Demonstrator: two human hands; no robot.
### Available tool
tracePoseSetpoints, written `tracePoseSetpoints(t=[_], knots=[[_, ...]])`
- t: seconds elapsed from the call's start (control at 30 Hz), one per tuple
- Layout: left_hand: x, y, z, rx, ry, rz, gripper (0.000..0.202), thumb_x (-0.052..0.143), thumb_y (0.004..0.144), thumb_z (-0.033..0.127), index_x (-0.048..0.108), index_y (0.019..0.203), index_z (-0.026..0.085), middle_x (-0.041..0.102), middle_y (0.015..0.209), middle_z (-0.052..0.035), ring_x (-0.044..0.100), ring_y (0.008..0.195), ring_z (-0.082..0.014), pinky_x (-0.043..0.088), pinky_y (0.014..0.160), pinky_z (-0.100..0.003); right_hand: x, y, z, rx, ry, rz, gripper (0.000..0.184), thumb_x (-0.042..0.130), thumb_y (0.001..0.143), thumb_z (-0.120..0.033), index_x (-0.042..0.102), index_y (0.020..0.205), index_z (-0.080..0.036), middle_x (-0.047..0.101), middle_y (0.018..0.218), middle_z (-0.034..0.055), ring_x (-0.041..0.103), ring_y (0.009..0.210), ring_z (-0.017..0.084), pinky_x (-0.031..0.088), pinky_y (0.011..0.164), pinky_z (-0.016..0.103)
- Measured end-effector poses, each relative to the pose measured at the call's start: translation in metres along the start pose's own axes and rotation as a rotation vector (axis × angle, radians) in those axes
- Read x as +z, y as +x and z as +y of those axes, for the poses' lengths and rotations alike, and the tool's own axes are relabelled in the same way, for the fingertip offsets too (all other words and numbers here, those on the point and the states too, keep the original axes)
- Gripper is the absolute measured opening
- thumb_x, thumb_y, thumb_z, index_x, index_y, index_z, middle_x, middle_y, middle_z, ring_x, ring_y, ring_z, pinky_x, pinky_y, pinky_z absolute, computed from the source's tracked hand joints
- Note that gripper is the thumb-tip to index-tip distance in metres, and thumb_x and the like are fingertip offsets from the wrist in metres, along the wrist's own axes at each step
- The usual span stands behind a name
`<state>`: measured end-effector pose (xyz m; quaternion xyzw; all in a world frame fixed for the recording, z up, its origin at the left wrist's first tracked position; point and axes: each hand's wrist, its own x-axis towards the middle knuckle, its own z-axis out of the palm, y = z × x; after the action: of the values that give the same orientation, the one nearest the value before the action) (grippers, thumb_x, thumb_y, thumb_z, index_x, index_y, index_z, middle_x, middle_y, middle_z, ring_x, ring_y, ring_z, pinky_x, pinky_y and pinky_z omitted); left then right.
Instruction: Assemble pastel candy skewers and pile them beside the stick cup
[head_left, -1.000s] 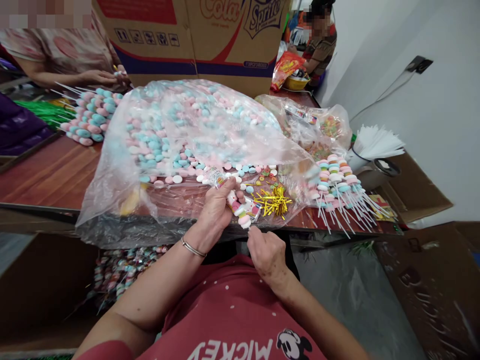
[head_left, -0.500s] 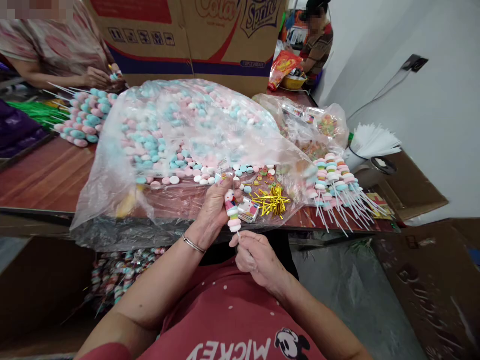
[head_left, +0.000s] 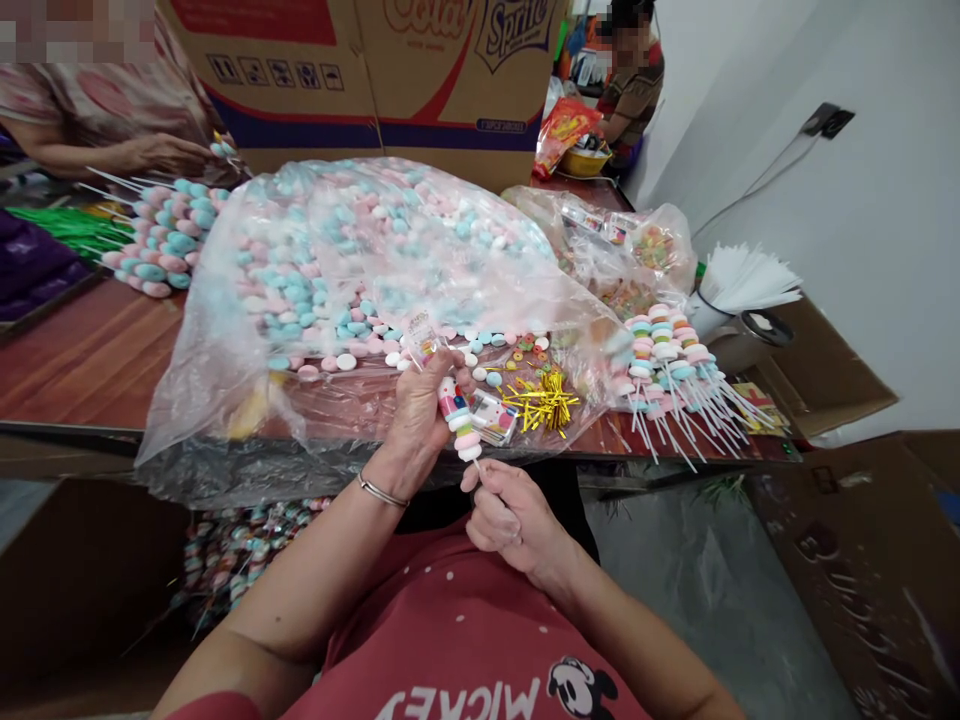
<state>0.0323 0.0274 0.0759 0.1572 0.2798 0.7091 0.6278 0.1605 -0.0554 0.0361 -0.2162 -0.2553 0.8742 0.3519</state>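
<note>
Between my hands is a marshmallow-candy skewer [head_left: 466,438] in white, pink, blue and green, tilted with its stick toward me. My left hand [head_left: 420,410] is closed around a clear printed wrapper [head_left: 422,338], which sticks out above the thumb; the skewer's far end lies in or against it, partly hidden by the fingers. My right hand [head_left: 511,515] pinches the thin white stick just below the lowest candy. Beside the skewer lie a stack of printed wrappers [head_left: 492,415] and a bunch of gold twist ties [head_left: 547,403].
A big clear bag of pastel candies [head_left: 337,250] covers much of the table [head_left: 90,350]. Finished-looking skewers [head_left: 667,350] and a container of white sticks [head_left: 750,280] stand right. A cardboard box [head_left: 375,80] rises behind. A co-worker's hands [head_left: 176,155] work at far left.
My left hand has shifted slightly left, and more of the wrapper shows above it. The skewer leans further left, with its printed cover over the upper part. My right hand stays at the stick.
</note>
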Motion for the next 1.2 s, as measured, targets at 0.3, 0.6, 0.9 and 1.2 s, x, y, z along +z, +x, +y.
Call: tracePoseSetpoints(t=[0.3,0.6,0.9,1.2], knots=[[0.003,-0.023,-0.027,0.0,0.162,-0.093,0.037,0.084,0.06,0.03,0.057,0.08,0.015,0.057,0.054,0.0058,0.05,0.042,-0.0065,0.038,0.041,-0.016,-0.006,0.006,-0.006,-0.415,-0.986,0.465,0.022,0.055,0.082,-0.04,0.06,0.076,-0.019,0.038,0.049,-0.007,0.031,0.044,0.007,0.026,0.046,0.023],[0.001,-0.016,-0.009,-0.039,0.142,-0.075,0.056,0.089,0.048,0.047,0.062,0.084,0.014,0.074,0.08,-0.0061,0.07,0.071,-0.019,0.056,0.064,-0.028,-0.012,0.002,-0.024,-0.21,-0.472,0.239,0.024,0.058,0.081,-0.04,0.059,0.071,-0.018,0.03,0.038,-0.012,0.017,0.034,0.004,0.015,0.036,0.021],[0.011,-0.002,0.002,-0.149,0.159,0.013,0.038,0.086,0.056,0.027,0.057,0.076,0.013,0.059,0.056,0.004,0.051,0.041,-0.007,0.044,0.041,-0.02,-0.013,0.003,-0.011,-0.215,-0.653,0.254,0.025,0.052,0.085,-0.04,0.056,0.073,-0.019,0.033,0.041,-0.0105,0.024,0.036,0.005,0.02,0.039,0.02],[0.003,-0.022,-0.027,-0.202,0.079,-0.04,0.039,0.086,0.058,0.025,0.053,0.076,0.015,0.051,0.053,0.0079,0.046,0.041,-0.0039,0.04,0.042,-0.016,-0.019,0.009,-0.013,-0.491,-1.636,0.533,0.025,0.042,0.09,-0.031,0.063,0.088,-0.018,0.057,0.059,0.0022,0.047,0.051,0.013,0.035,0.054,0.024]])
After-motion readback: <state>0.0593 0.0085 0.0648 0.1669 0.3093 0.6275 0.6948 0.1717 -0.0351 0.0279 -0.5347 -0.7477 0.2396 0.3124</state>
